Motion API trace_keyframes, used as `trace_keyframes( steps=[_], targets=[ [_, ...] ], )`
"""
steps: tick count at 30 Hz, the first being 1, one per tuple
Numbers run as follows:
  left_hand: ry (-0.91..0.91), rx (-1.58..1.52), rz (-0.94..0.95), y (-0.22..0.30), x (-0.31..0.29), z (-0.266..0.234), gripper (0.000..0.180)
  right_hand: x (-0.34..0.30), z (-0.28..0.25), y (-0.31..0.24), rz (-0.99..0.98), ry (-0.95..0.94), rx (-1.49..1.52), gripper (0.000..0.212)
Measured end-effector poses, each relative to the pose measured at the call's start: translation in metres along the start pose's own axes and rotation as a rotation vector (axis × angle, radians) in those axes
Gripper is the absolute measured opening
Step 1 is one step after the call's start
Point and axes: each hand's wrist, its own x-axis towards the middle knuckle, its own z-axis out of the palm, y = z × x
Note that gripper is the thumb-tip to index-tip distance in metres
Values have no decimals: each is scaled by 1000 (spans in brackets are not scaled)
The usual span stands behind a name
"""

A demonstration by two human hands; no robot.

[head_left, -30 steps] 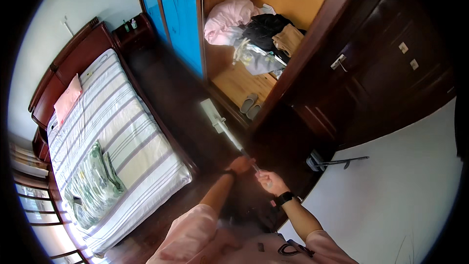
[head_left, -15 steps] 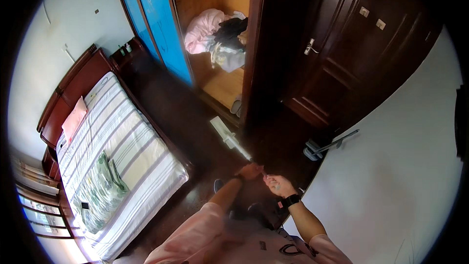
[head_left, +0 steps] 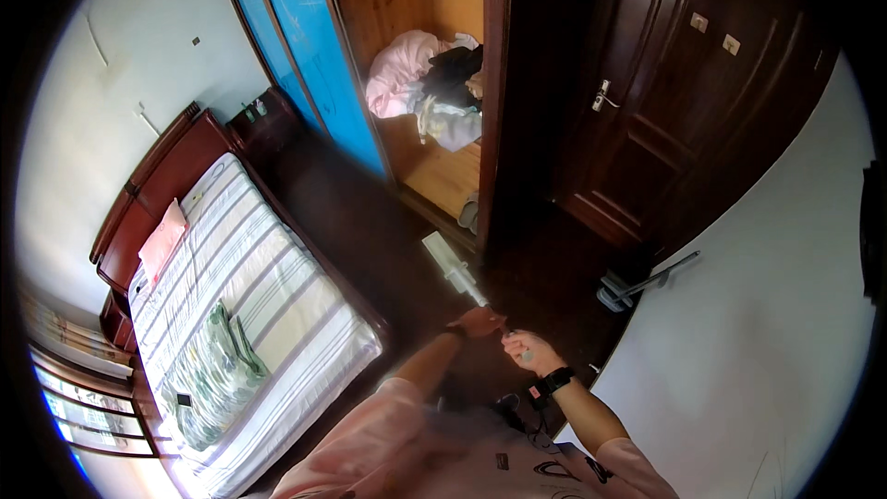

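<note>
Both my hands hold the pole of a flat mop with a white rectangular head [head_left: 446,259]. My left hand [head_left: 479,321] is wrapped round the pole nearer the head. Closer to my body, my right hand [head_left: 531,352] is closed on the upper part of the pole, a dark watch on its wrist. The mop head lies over the dark floor [head_left: 388,249] in front of the open wardrobe [head_left: 434,180]. Whether it presses on the floor, I cannot tell.
To the left stands a bed [head_left: 277,286] with a striped cover, a pink pillow [head_left: 164,238] and a green patterned cloth [head_left: 214,374]. Clothes [head_left: 430,88] are heaped in the wardrobe. A dustpan [head_left: 614,294] leans by the right wall, near the closed brown door [head_left: 647,148].
The room has shifted right and slightly down in my view. The mop head has come closer to my hands in the picture. Both hands keep their hold on the pole.
</note>
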Motion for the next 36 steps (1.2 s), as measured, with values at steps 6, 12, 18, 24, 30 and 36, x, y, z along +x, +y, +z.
trace_keyframes(
  steps=[6, 12, 18, 24, 30, 36],
  targets=[
    [30, -49, 51, -54, 20, -14, 40, 45, 17, 6, -203, -45, -416, 7],
    [122, 161, 110, -173, 29, -2, 28, 88, 78, 35, -245, -4, -796, 23],
    [-26, 233, 89, -134, 27, -34, 34, 117, 68, 22, -215, 177, -664, 34],
    [163, 231, 126, -140, 34, -19, 39, 121, 64, 11, -169, 126, -591, 32],
    [22, 102, 128, -142, 47, 17, 38, 75, 37, 6, -113, 143, -515, 33],
    [51, -85, 88, -83, 57, 48, 38, -6, 12, -11, -131, 275, -530, 50]
  ],
)
